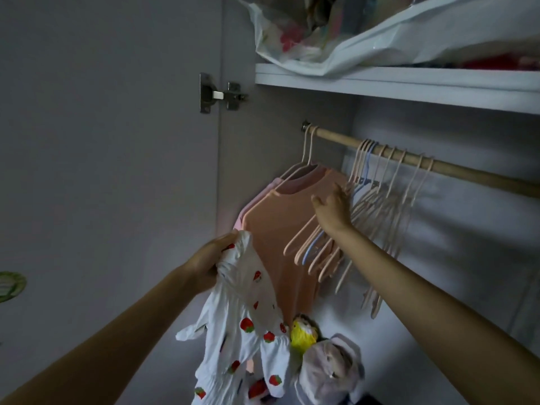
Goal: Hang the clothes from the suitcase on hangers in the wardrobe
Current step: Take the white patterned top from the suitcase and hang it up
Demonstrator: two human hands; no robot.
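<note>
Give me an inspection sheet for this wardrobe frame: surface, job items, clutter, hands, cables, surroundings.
Surface: shelf above a wooden rail.
Job items: peach top and pink top hung at the rail's left end; empty hangers bunched to their right; strawberry garment not yet on a hanger.
Clutter: plastic bag on the shelf; soft items below.
Hands: left hand grips the strawberry garment; right hand reaches into the hangers, fingers hidden.
Cables: nothing seen.
Surroundings: open door, hinge.
</note>
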